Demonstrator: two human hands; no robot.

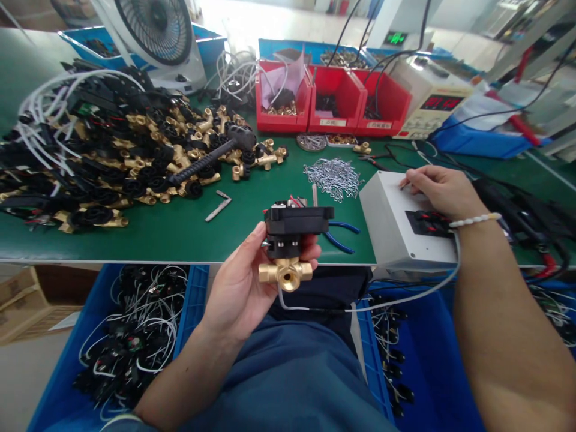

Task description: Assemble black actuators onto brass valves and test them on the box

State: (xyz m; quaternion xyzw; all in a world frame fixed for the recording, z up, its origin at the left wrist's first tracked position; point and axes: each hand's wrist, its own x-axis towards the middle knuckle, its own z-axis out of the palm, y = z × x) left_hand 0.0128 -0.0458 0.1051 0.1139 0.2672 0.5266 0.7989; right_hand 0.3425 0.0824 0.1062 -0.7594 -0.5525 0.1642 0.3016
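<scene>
Here, 1 valve (287, 267) (in left grip (240, 288))

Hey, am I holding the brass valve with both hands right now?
No, only the left hand holds the brass valve; the right hand is at the grey box.

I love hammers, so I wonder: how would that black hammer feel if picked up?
The hammer probably feels head-heavy, since its head is thicker than its handle. The ridged handle likely won't slip easily. The hammer lies on jumbled brass parts, so lifting it might make some roll.
</scene>
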